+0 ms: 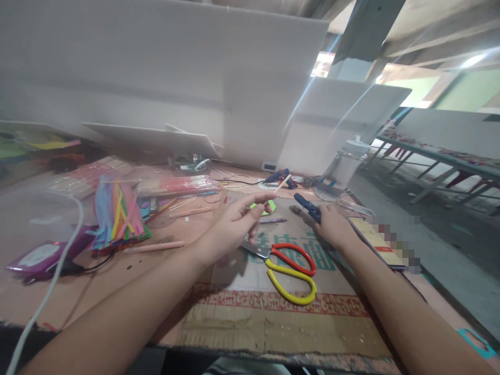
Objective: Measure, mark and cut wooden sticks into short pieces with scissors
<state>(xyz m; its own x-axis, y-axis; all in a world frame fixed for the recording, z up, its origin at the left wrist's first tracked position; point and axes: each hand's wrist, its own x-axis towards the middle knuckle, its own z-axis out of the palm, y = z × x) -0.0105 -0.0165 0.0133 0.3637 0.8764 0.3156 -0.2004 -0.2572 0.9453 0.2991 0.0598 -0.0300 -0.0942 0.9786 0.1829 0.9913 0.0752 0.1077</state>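
Note:
My left hand (240, 219) is closed, its fingers pinching a thin pale stick (283, 182) that points up to the right. A bright green piece (267, 208) shows just behind its fingertips. My right hand (332, 224) is wrapped round a dark blue tool (308, 207), whose exact kind I cannot make out. Scissors (292, 261) with one red and one yellow handle lie on the cardboard (281, 333) between my forearms, their blades partly hidden by my left hand. A pen (273, 221) rests on the cardboard between my hands.
Colourful strips (121, 213) stand bundled at the left, near a purple device (47, 258) and a white cable (62, 260). Packs of sticks (175, 184) lie at the back. A clear bottle (344, 166) and a phone (377, 242) are at the right.

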